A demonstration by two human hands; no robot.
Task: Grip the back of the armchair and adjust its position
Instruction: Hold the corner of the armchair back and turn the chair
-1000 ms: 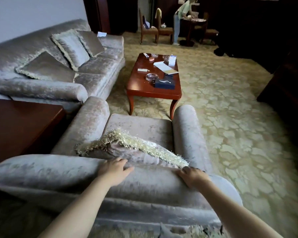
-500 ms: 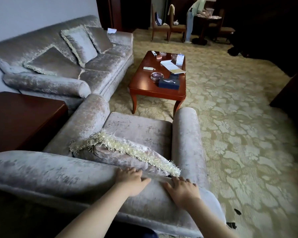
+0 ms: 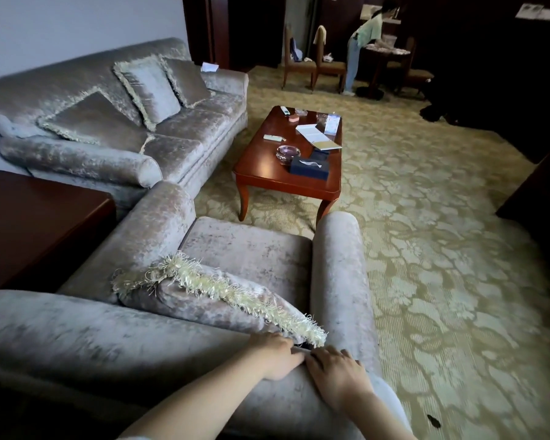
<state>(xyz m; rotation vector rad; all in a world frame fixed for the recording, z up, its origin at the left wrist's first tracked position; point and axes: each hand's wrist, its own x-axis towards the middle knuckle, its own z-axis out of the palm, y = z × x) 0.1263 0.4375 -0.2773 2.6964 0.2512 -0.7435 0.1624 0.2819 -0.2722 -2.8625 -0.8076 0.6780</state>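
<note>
One side table [image 3: 38, 223] beside armchair [image 3: 248, 252], coffee table [image 3: 267, 166] just ahead.

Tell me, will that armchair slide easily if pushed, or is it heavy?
Probably heavy: the armchair is bulky, thickly padded, with fat rolled arms. It likely drags rather than glides, since it sits on carpet. Its fringed cushion lies loose and may flop or shift.

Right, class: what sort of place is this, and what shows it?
Probably a hotel suite's lounge: a velvet sofa and matching armchair by a coffee table, patterned carpet, and dining chairs at the far end.
</note>
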